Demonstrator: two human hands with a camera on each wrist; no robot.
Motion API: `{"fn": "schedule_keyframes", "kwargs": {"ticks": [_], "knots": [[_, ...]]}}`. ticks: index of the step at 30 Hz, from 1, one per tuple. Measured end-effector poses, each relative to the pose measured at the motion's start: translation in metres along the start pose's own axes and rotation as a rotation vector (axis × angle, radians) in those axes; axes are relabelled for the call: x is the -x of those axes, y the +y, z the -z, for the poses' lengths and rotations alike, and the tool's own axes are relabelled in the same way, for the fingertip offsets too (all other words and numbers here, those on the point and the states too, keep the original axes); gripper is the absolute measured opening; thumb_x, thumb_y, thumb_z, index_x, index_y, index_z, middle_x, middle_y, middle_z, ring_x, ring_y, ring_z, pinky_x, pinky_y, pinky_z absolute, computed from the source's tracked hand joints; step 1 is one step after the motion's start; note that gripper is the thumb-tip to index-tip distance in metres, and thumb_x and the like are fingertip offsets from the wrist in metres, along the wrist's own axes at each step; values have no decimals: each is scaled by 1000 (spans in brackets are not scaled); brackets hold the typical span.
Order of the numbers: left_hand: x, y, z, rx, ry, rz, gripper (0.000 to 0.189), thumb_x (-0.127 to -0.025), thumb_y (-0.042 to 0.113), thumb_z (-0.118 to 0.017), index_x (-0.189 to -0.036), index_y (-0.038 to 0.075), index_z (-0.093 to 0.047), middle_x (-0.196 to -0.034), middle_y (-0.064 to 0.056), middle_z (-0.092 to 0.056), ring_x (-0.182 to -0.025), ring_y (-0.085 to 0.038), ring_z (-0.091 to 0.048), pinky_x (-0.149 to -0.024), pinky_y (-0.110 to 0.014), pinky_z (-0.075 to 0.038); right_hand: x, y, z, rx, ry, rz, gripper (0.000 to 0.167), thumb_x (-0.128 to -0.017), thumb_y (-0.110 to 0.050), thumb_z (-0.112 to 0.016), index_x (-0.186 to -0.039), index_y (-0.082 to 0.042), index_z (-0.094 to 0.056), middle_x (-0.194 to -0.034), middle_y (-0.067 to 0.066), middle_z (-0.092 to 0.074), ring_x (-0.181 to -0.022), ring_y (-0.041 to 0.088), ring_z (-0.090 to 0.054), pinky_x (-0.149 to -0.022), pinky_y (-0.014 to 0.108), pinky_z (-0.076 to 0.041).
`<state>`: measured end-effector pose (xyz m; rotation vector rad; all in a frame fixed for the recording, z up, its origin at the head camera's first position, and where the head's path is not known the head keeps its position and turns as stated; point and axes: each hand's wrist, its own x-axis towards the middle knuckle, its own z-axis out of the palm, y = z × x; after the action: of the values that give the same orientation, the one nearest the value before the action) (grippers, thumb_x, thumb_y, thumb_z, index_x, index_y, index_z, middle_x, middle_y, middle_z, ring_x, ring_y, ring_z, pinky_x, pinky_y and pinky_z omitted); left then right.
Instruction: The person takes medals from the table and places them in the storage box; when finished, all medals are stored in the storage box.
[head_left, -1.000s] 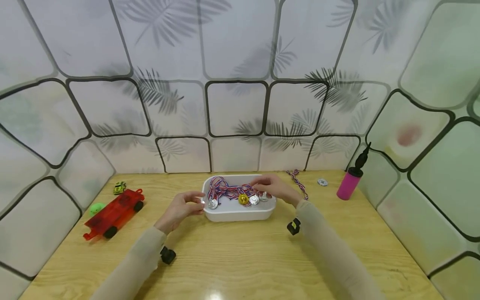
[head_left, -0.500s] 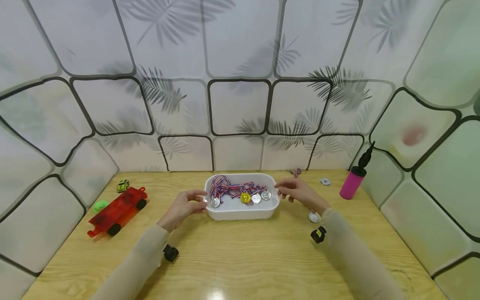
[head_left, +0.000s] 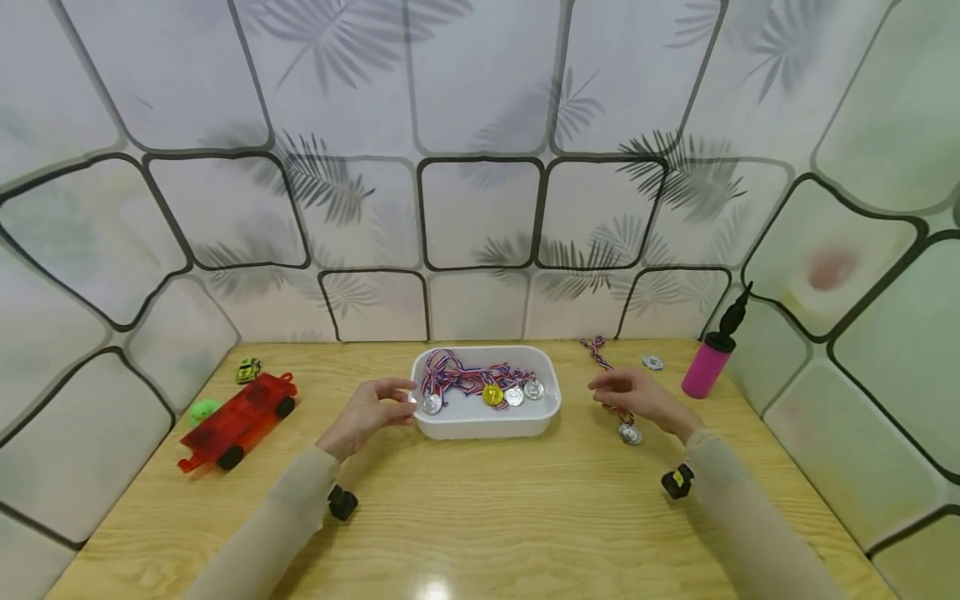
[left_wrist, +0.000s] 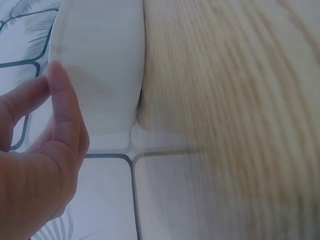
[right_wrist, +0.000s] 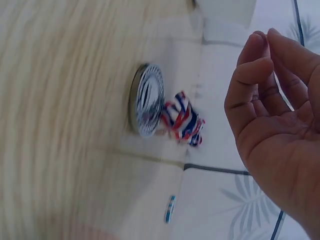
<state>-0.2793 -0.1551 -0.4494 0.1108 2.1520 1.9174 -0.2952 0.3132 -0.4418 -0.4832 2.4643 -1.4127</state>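
My left hand (head_left: 367,417) pinches the left end of a white plastic tray (head_left: 483,427); in the left wrist view, finger and thumb meet at its rim. Inside the tray lie a gold medal (head_left: 492,395) and several silver medals (head_left: 513,397), their striped ribbons (head_left: 468,381) bunched at the back. To the right of the tray, my right hand (head_left: 637,396) hovers with loosely bent fingers and nothing between them. Below it on the table is another silver medal (head_left: 630,434) on a twisted red, white and blue ribbon (right_wrist: 184,120), which the hand partly hides in the head view.
A red toy trailer (head_left: 240,421) with black wheels stands at left, beside a green round object (head_left: 202,411) and a small yellow toy car (head_left: 248,371). At right are a pink hand pump (head_left: 707,367) and a small round disc (head_left: 652,362). Patterned walls (head_left: 480,304) enclose the table.
My right hand has withdrawn from over the medals in the tray and moved right, past the rim, to the loose medal. My left hand has stayed at the tray's left end.
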Motion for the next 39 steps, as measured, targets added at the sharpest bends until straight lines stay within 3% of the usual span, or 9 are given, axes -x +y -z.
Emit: {"fn": "schedule_keyframes", "kwargs": {"ticks": [11,17,25,39], "knots": [[0,0,1,2,-5,-3,45,-89,-8,-63,-132,-10,-52,-93,-9,-58,-73,-13,-66,-76,-31,-61,25,19,19,63,-40,-43,37,-93,-12,-67,-125,7,-61,-118,27,-65,-84,8,-61,-65,29,-54],[1,0,1,-3,-7,1,45,-89,-8,-63,-132,-10,-52,-93,-8,-57,-73,-13,-65,-75,-30,-61,32,28,21,121,-57,-61,39,-90,-10,-70,-125,6,-63,-117,23,-67,-85,6,-61,-69,26,-55],[1,5,0,-8,-14,3,45,-89,-7,-64,-132,-10,-51,-95,-11,-57,-74,-14,-65,-76,-31,-61,37,36,22,161,-121,-20,38,-89,-6,-70,-124,7,-63,-106,20,-68,-81,6,-59,-66,21,-52],[0,4,-1,5,-8,9,45,-89,-9,-63,-132,-10,-52,-94,-9,-56,-73,-13,-65,-74,-30,-61,35,35,18,314,-130,10,38,-87,-15,-74,-121,-1,-68,-103,8,-66,-83,6,-52,-70,19,-46]]}}
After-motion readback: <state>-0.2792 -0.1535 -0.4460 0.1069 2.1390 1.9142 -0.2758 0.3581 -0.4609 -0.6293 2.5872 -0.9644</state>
